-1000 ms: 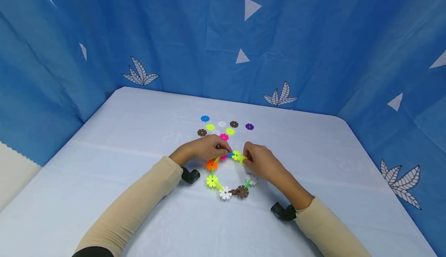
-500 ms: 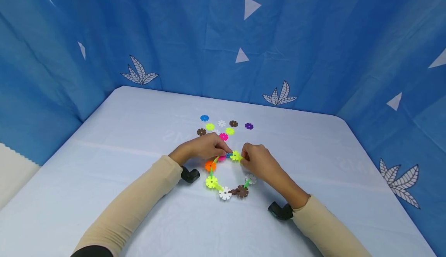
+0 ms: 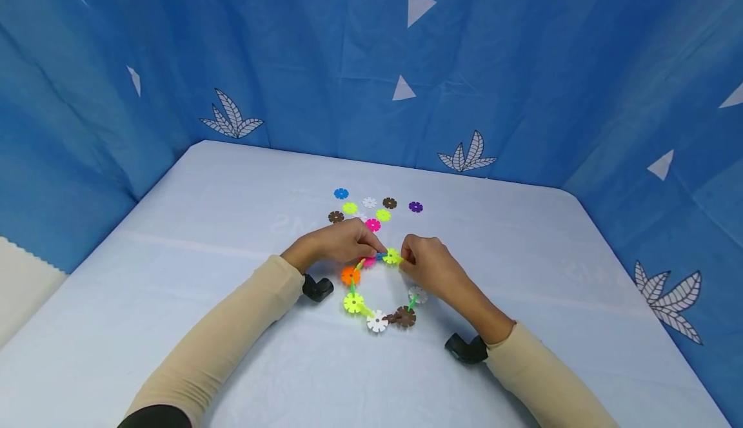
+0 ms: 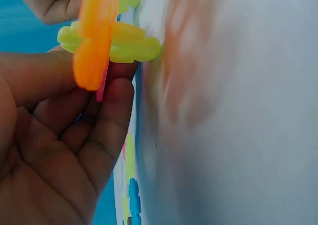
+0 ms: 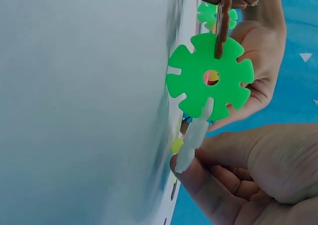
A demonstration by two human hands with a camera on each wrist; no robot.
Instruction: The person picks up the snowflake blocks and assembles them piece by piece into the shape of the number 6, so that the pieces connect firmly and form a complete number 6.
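Notched plastic snowflake discs are slotted together into a nearly round chain on the table, with an orange disc (image 3: 351,276), a white disc (image 3: 377,321) and a brown disc (image 3: 405,316) among them. At the chain's far side my left hand (image 3: 342,240) pinches the pink disc (image 3: 368,262), beside a blue disc (image 3: 380,256). My right hand (image 3: 432,263) pinches a yellow disc that its fingers mostly hide, joined to another yellow disc (image 3: 391,256). In the right wrist view a green disc (image 5: 191,81) and a whitish disc (image 5: 194,140) stand before that hand.
Loose discs lie beyond the hands, among them a blue loose disc (image 3: 341,193), a purple disc (image 3: 415,207) and a pink loose disc (image 3: 373,225). A white cloth covers the table (image 3: 261,363). A blue curtain (image 3: 348,60) hangs behind it.
My right hand has shifted slightly left, bringing the yellow discs nearer my left hand. The left hand stays nearly in place. The loose discs lie as before.
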